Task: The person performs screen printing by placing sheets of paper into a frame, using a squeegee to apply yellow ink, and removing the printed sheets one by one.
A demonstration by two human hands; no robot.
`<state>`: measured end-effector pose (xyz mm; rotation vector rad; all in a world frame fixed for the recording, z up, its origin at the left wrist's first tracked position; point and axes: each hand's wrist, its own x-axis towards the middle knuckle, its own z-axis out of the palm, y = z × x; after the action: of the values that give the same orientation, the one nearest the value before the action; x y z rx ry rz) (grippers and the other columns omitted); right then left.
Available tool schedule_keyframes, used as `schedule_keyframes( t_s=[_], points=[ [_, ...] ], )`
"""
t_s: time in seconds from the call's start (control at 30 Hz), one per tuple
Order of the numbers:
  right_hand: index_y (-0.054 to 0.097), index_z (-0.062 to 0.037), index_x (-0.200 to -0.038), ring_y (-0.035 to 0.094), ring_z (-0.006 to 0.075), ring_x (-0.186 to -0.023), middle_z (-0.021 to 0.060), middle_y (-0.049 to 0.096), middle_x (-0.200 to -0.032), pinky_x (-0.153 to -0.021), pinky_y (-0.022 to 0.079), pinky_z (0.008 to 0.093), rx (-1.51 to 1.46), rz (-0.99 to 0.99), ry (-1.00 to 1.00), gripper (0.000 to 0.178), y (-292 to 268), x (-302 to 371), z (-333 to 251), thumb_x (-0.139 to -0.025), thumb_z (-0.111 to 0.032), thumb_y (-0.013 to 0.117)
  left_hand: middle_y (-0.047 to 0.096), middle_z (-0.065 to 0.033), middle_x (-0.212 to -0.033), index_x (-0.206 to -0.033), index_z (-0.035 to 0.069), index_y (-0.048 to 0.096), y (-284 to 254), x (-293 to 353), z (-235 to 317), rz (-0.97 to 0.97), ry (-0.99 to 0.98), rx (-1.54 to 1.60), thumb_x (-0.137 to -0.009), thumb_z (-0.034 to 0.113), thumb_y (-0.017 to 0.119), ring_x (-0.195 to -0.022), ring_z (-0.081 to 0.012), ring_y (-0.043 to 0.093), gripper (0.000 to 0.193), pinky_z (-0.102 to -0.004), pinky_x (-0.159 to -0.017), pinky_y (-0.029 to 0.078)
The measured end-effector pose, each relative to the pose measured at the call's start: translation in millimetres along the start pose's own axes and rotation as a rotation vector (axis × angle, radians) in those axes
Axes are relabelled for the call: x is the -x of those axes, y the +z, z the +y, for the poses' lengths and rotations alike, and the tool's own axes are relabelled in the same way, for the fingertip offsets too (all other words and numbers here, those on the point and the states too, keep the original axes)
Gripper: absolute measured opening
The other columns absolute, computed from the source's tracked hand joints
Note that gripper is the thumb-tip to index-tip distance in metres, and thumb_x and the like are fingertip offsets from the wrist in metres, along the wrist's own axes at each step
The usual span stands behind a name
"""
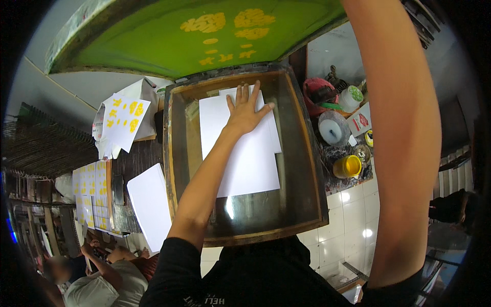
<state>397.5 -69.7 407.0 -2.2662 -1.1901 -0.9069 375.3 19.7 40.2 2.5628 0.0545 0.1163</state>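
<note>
My left hand (pixel 247 113) lies with fingers spread on a white sheet of paper (pixel 240 163) near its top edge. A second white sheet shows from under it at the right. Both rest on a framed glass-topped board (pixel 302 204). Above the far side, a green printing screen (pixel 153 43) with yellow patterns stands tilted up. My right forearm (pixel 401 128) reaches past the screen's right side and leaves the picture at the top. The right hand is out of view.
Left of the board are a stack of white paper (pixel 150 202), a yellow-printed sheet (pixel 124 121), a phone-like black object (pixel 118 189) and more printed sheets (pixel 91 197). At right stand a yellow paint jar (pixel 347 167) and a red basin (pixel 313 94). Another person (pixel 102 284) sits lower left.
</note>
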Motion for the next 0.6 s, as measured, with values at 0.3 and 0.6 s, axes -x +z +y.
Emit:
schedule_keyframes(
  t_s=[0.3,0.6],
  points=[
    [0.062,-0.0002,-0.103,0.064,0.0419,-0.099,0.0224,0.065,-0.096,-0.085,0.048,0.0484,-0.240,-0.179,0.205,0.024,-1,159,-60,-0.091,-0.019,0.071,0.073,-0.0292,-0.099,-0.125,-0.011,0.054,-122,248,39,0.368,0.201,1.142,-0.104,0.047,0.055,-0.084,-0.0373,0.074,0.061,-0.0511,-0.090,0.056],
    [0.056,-0.0034,-0.114,0.059,0.0407,-0.111,0.0186,0.065,-0.114,-0.096,0.042,0.0512,-0.405,-0.888,0.281,0.047,100,334,-76,-0.083,-0.026,0.082,0.064,-0.0308,-0.131,-0.116,-0.007,0.062,1,367,0,-0.020,-0.707,1.832,-0.102,0.017,0.060,-0.113,-0.0336,0.071,0.028,-0.0436,-0.099,0.058]
  ],
)
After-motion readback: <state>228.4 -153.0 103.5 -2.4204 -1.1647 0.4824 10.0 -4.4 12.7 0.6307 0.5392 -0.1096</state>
